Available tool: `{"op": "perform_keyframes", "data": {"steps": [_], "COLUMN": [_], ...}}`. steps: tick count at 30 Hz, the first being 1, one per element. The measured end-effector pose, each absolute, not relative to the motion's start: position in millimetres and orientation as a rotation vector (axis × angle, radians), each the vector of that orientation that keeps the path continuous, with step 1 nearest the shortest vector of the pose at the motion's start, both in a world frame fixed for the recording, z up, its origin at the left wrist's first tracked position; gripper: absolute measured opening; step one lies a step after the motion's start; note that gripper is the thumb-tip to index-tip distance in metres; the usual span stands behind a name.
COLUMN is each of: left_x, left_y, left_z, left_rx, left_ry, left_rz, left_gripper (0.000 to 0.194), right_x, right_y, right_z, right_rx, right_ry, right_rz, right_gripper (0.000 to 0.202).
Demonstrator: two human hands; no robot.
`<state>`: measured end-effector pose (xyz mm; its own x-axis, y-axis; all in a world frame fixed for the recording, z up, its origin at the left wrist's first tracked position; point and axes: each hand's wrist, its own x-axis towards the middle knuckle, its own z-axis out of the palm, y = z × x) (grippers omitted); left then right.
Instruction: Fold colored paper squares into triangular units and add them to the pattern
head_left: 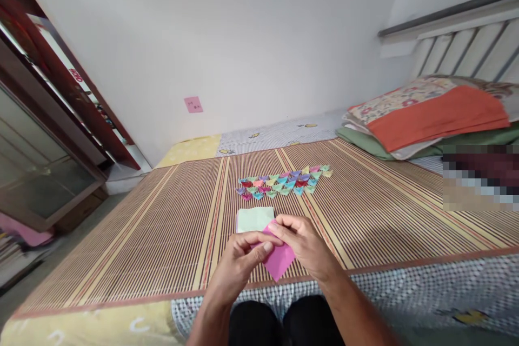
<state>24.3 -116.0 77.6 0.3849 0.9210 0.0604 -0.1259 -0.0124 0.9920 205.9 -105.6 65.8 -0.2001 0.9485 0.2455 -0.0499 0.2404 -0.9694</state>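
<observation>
The person's left hand [237,259] and right hand [303,237] both pinch a bright pink sheet of paper [279,266] between thumb and fingers, one corner pointing toward the lap, above the near part of a striped mat [154,238] on the bed. Just beyond the hands lies pale green square paper [255,219], with rows of small multicoloured folded-paper pieces [286,183] farther back.

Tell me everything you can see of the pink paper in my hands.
The pink paper is a bright, thin-looking sheet, plain on the visible side, one pointed corner aimed toward you. Your left hand and right hand both grip its upper part, hiding some edges. It is nearer you than the pale green paper; any folds are hard to make out.
</observation>
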Motion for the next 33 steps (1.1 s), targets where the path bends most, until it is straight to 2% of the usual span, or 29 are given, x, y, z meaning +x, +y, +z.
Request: {"op": "perform_keyframes", "data": {"steps": [4,10,30,33], "left_x": [29.7,29.7,34.6,36.1], "left_y": [-115.7,-117.1,-124.8,-126.1], "left_z": [75.4,77.2,75.6,75.7], "left_rx": [1.008,0.798,0.892,0.906], "left_ry": [0.774,0.733,0.837,0.852], "left_rz": [1.122,1.133,1.091,1.076], "left_gripper": [0.029,0.037,0.049,0.049], "right_x": [217.8,234.8,227.0,226.2], "right_y": [-113.2,-128.8,-153.4,-152.2], "right_z": [71.8,73.3,81.4,78.7], "right_rx": [-0.919,-0.869,-0.962,-0.942], "right_ry": [-1.433,-1.703,-1.946,-1.953], "right_rz": [1.068,0.835,0.489,0.438], "right_gripper": [0.025,0.022,0.027,0.022]}}
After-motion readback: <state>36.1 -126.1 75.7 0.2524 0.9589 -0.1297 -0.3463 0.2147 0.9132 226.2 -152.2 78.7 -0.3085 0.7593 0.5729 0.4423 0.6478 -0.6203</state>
